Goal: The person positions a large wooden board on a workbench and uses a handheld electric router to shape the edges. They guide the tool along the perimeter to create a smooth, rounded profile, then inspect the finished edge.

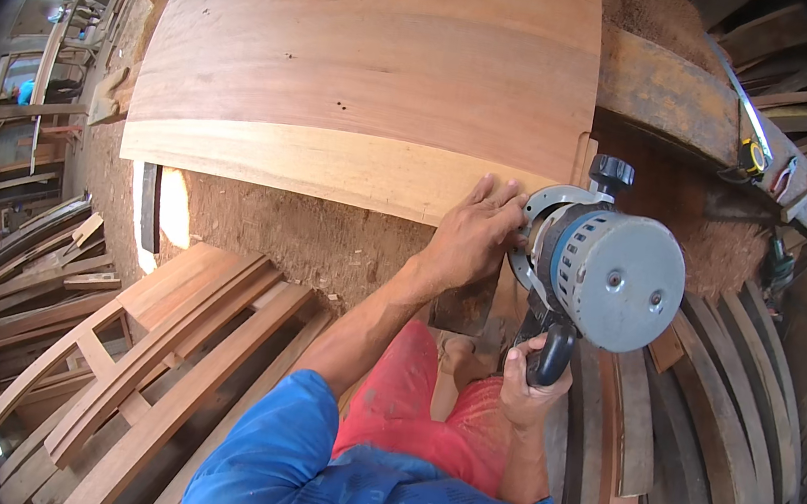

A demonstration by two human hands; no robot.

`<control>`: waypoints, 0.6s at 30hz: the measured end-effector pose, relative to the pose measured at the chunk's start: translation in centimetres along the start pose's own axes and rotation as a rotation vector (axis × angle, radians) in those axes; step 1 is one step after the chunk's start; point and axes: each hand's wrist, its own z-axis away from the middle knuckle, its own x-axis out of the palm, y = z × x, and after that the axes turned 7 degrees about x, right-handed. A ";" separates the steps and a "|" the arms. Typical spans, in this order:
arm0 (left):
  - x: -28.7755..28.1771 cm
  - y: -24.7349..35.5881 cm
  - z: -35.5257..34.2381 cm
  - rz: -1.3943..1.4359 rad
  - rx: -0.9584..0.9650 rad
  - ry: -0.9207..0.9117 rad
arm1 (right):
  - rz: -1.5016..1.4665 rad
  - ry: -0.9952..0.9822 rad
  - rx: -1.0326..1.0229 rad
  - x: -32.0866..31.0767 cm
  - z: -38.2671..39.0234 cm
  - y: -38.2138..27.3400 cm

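A large wooden door panel [367, 56] lies flat in front of me, with a paler strip of wood [304, 161] along its near edge. At its near right corner stands a router [612, 278], a power tool with a round grey motor body, a blue band and a black knob [613, 172] at the far side. My right hand [533, 384] is wrapped round the router's black near handle [557, 357]. Fingers stretched out, my left hand [477, 229] rests on the pale strip beside the router's metal base [526, 237], seemingly touching it. The cutter is hidden.
A plank bench [670, 93] on the right bears a yellow tape measure [753, 157] and pliers [784, 180]. Wooden frames [161, 343] are stacked at near left, and curved boards [706, 410] at near right. Sawdust covers the ground [294, 239] below the panel.
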 end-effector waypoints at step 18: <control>-1.2 -6.3 -11.0 0.074 -0.007 0.159 | -0.062 -0.021 -0.010 2.2 -12.8 -1.6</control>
